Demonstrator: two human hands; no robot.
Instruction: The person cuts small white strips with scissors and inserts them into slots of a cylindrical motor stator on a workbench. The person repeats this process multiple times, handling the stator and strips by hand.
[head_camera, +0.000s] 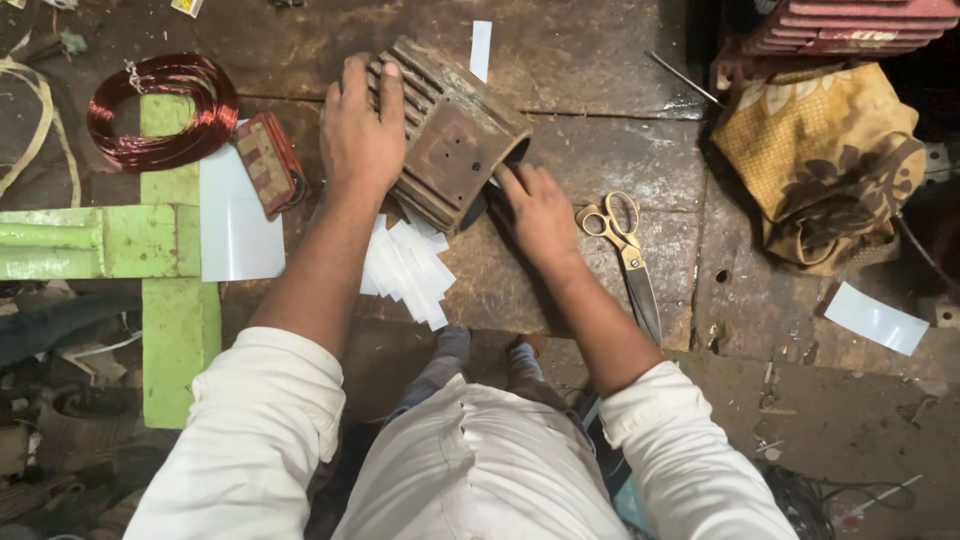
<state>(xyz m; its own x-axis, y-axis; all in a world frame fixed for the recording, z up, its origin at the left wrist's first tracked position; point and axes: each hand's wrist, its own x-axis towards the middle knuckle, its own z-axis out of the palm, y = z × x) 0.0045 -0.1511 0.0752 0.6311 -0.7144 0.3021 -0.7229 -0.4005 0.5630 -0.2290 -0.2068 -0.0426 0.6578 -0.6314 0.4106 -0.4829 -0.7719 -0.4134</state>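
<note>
On the worn bench, my left hand (358, 135) grips the finned motor housing (450, 135) from above, fingers wrapped over its ribs. My right hand (538, 212) presses its lower edge, fingers tucked underneath. White paper strips (408, 268) just below, scissors (625, 250) right, copper coil (165, 112) left.

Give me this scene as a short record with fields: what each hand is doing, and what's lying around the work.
Left hand: gripping the top of the ribbed metal motor housing, fingers over its fins
Right hand: at the housing's lower open end, fingers reaching into it
Under the housing: fanned stack of white paper strips
Right of the hands: scissors, lying closed on the worn workbench
Left side: coil of red copper wire; white sheet; green frame
Far right: patterned yellow cloth
</note>
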